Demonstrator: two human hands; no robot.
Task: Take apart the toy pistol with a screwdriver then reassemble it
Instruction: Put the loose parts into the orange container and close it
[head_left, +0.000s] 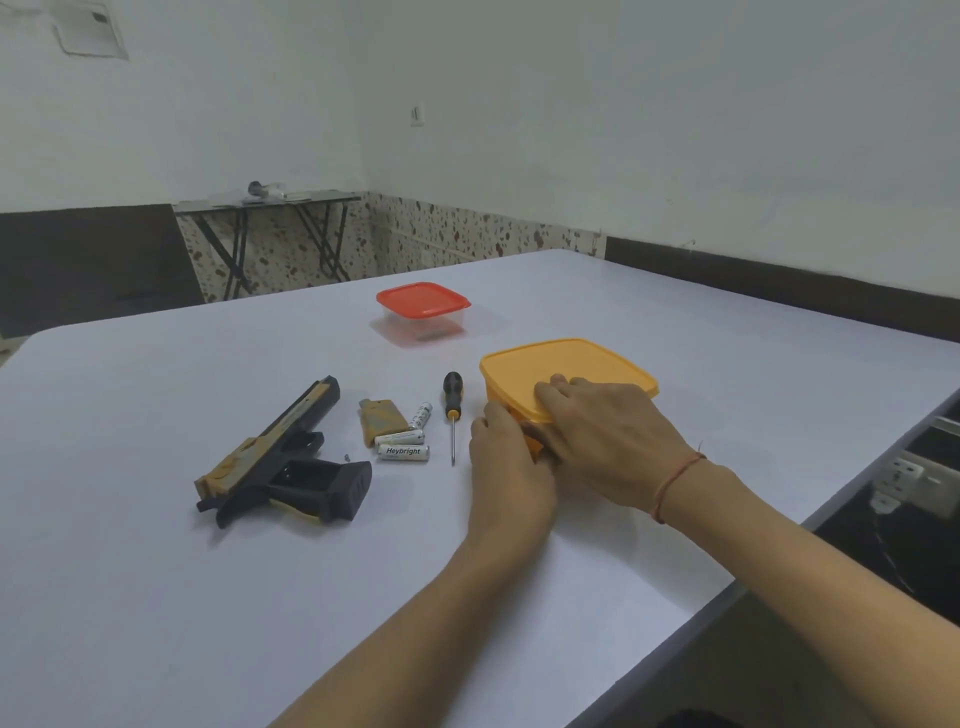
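Tabletop (156, 597): left hand (506, 462) grips orange box (571, 358), right hand (608, 431) presses it.

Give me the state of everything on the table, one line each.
Toy pistol: on its side, grip compartment open.
Battery cover: detached, lying flat.
Batteries: three, out, loose.
Screw: removed, on table.
Screwdriver: lying untouched.
Orange container: lidded; right hand flat on lid, left hand holding near corner.
Red-lidded container: closed.
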